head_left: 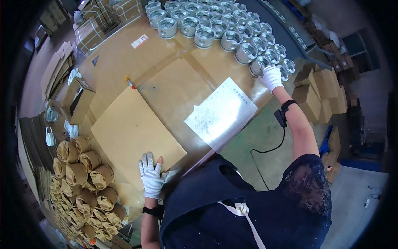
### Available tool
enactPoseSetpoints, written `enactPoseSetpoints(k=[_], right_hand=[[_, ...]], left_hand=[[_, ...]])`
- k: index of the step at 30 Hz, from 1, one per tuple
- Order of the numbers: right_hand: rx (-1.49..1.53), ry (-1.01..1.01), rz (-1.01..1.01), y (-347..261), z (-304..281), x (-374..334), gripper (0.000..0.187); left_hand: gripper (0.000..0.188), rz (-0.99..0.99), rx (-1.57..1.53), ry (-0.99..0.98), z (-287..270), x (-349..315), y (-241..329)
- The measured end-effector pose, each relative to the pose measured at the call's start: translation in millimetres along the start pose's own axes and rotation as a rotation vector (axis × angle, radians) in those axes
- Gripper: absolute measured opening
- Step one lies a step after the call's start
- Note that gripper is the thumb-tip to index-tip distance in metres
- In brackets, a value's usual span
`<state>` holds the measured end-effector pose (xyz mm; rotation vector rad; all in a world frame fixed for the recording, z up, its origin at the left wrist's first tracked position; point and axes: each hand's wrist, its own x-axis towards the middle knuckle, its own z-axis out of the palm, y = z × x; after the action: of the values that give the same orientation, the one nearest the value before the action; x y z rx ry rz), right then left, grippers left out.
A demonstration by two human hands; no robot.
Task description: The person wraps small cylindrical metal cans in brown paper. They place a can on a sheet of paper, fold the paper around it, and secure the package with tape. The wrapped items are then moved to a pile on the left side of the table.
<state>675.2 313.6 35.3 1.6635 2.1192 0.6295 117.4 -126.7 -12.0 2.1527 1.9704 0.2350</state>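
the left hand (151, 177) lies flat and spread on kraft paper (134, 133); at its two o'clock the right hand (272, 77) touches a metal piston (256, 69), grip unclear. more pistons (205, 36) crowd eleven to two o'clock in view, paper-wrapped cylinders (76, 173) eight o'clock.

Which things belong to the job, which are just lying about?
Likely the job:
silver hollow metal cylinders, right hand at one
flat brown paper sheet, left hand on it
rounded brown-paper-wrapped bundles

Apparently just lying about:
white printed paper sheets
small yellow-and-red object
tan cardboard boxes
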Motion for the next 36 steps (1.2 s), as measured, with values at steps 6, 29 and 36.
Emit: enactPoseSetpoints(k=[6,29,36], right_hand=[[0.063,-0.169,-0.031,-22,2,46,0.025],[0.470,-0.115,-0.766,-412,-364,-86,0.040],[0.560,0.485,-1.071,-466,-322,-38,0.076]], left_hand=[[0.067,0.006,-0.120,-0.043,-18,13,9],[0.025,-0.067,0.034,0.526,-77,36,-59],[0.039,-0.222,0.076,0.383,-90,144,-144]])
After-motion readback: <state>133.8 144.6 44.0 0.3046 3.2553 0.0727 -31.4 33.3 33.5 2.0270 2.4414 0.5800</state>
